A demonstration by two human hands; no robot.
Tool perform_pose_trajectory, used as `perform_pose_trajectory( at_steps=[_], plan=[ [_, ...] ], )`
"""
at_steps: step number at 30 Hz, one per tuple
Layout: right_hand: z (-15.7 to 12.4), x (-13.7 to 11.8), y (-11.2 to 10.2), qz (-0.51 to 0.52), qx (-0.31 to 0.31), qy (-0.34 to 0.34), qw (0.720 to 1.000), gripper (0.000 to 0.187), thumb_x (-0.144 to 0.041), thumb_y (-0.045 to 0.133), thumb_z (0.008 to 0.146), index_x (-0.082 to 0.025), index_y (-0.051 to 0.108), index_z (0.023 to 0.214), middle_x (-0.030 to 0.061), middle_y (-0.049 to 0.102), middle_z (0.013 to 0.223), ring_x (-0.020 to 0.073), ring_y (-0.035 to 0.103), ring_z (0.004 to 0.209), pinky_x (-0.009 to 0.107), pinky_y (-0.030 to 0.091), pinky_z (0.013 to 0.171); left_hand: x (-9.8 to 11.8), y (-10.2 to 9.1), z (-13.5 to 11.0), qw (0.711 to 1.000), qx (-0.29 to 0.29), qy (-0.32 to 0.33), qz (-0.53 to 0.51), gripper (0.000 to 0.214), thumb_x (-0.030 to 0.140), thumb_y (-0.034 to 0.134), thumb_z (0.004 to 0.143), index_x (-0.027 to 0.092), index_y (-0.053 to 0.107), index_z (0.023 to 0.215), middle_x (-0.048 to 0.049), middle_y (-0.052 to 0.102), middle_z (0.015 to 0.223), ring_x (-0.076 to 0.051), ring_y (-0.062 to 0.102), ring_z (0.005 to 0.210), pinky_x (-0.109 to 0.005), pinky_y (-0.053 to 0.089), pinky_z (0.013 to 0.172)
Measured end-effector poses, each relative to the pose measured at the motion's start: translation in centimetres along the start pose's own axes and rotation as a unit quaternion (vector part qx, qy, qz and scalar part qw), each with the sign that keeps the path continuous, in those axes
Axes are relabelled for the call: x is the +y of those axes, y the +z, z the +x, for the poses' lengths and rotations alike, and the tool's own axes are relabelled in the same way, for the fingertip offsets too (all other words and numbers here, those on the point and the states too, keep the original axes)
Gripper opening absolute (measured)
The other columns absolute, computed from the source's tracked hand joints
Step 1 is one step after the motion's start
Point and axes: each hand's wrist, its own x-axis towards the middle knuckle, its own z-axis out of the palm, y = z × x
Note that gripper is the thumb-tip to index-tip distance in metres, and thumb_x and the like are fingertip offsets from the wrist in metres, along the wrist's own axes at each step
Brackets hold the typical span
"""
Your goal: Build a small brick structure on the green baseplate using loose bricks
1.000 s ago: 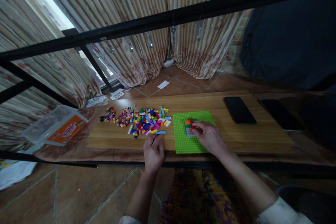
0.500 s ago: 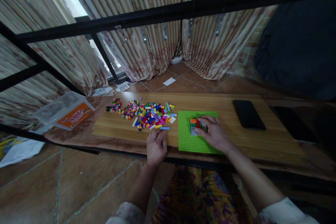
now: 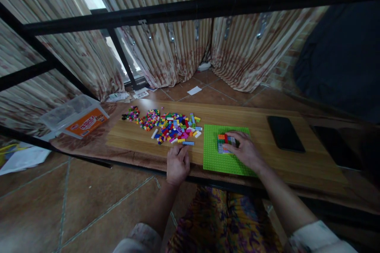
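A small block of toy building bricks [image 3: 221,147], in orange, green, red and pale blue-grey, sits on the green studded baseplate [image 3: 210,160]. My right hand [image 3: 244,151] is closed around its right side, thumb at the near side and fingers at the far side, covering part of it. By the wooden board's front edge, my left hand [image 3: 177,165] has its fingers curled together; whether anything is between them is hidden. A long blue brick [image 3: 188,143] lies just beyond those fingers. Farther back spreads a pile of mixed bricks [image 3: 178,126].
Smaller colourful pieces [image 3: 150,118] lie left of the pile. A clear plastic box [image 3: 74,114] with an orange label stands at the board's left end. To the right lie a black phone [image 3: 285,133] and another dark flat object [image 3: 335,146]. A black metal bar [image 3: 184,10] crosses beyond the board.
The view has shifted slightly. Around the brick block, my right hand's grip looks a little changed, with the red brick now showing lower. My left hand has stayed nearly where it was.
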Motion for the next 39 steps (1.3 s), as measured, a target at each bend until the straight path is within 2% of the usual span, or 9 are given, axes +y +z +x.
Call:
perform_pose_trajectory(
  at_steps=[7,17,27,35,39],
  plan=[
    [-0.2,0.6,0.3,0.014,0.002,0.005,1.000,0.043,-0.050,0.066,0.077,-0.024,0.067,0.112,0.0076,0.067,0.112,0.0265,0.055,0.111,0.046,0.042,0.098,-0.1,0.1,0.0,1.000,0.000,0.005,0.006,0.031,0.015,0.048,0.089,0.021,0.066,0.114,-0.0091,0.061,0.105,-0.023,0.055,0.095,-0.038,0.047,0.084],
    [0.1,0.5,0.0,0.007,-0.030,0.003,1.000,0.042,-0.048,0.064,0.079,-0.023,0.065,0.114,0.0067,0.067,0.111,0.0252,0.057,0.108,0.043,0.042,0.097,0.0,0.0,0.0,1.000,0.000,0.004,0.012,0.030,0.015,0.048,0.090,0.020,0.066,0.113,-0.0094,0.060,0.104,-0.023,0.054,0.094,-0.039,0.046,0.085],
    [0.9,0.1,-0.3,-0.022,-0.058,-0.024,0.998,0.037,-0.044,0.065,0.079,-0.022,0.066,0.110,0.0088,0.066,0.108,0.0260,0.058,0.103,0.043,0.044,0.092,-0.3,0.0,0.0,1.000,0.009,0.014,-0.002,0.032,0.013,0.048,0.089,0.021,0.065,0.114,-0.0086,0.060,0.106,-0.024,0.054,0.097,-0.039,0.047,0.086],
    [0.9,0.4,-0.4,-0.038,-0.073,-0.048,0.995,0.040,-0.047,0.062,0.082,-0.022,0.064,0.114,0.0093,0.065,0.111,0.0251,0.057,0.105,0.042,0.044,0.093,-0.5,0.3,0.0,1.000,0.001,0.007,0.004,0.032,0.014,0.047,0.089,0.021,0.065,0.114,-0.0089,0.060,0.106,-0.024,0.054,0.097,-0.040,0.047,0.086],
    [0.1,0.7,0.7,-0.078,-0.038,-0.049,0.995,0.043,-0.047,0.056,0.087,-0.023,0.060,0.122,0.0097,0.062,0.120,0.0268,0.053,0.114,0.043,0.043,0.096,-0.6,0.3,0.0,1.000,0.004,0.013,0.000,0.034,0.013,0.048,0.089,0.022,0.065,0.116,-0.0085,0.060,0.106,-0.024,0.054,0.098,-0.040,0.046,0.087]
  ],
)
